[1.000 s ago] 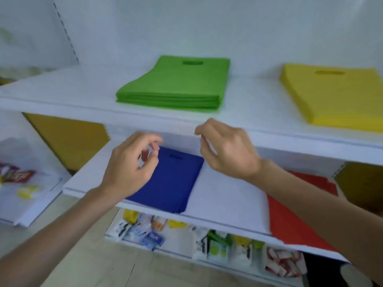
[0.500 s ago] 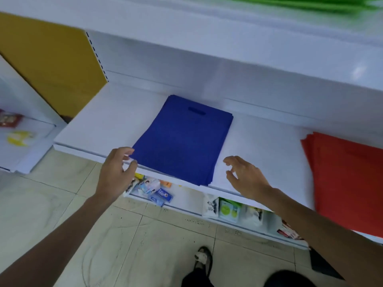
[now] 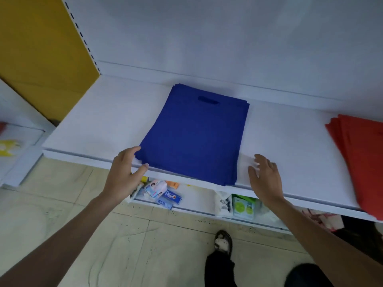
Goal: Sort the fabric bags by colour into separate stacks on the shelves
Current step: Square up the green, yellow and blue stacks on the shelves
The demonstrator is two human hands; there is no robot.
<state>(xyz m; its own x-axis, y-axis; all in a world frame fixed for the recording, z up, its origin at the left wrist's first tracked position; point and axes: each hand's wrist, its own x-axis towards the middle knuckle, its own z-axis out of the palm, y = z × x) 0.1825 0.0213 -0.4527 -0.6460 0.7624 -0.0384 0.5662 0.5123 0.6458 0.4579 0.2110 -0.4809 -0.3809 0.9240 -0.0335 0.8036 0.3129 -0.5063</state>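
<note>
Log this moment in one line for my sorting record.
left hand: touching blue bags corner | right hand: open, beside stack | red bags: apart

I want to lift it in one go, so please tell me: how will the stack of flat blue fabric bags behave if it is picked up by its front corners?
The stack of flat blue fabric bags is thin cloth, so it will probably sag in the middle. Its layers lie loose and slightly fanned at the edges, so they may slide apart. It looks light; the left hand at its corner could likely lift it.

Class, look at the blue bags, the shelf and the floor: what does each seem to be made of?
Blue bags: thin matte fabric, probably non-woven; flat layered edges, die-cut handle slot.
Shelf: smooth white, faint sheen; likely painted metal, though laminate is possible.
Floor: glossy beige tiles, apparently ceramic; grout lines and veining.
</note>
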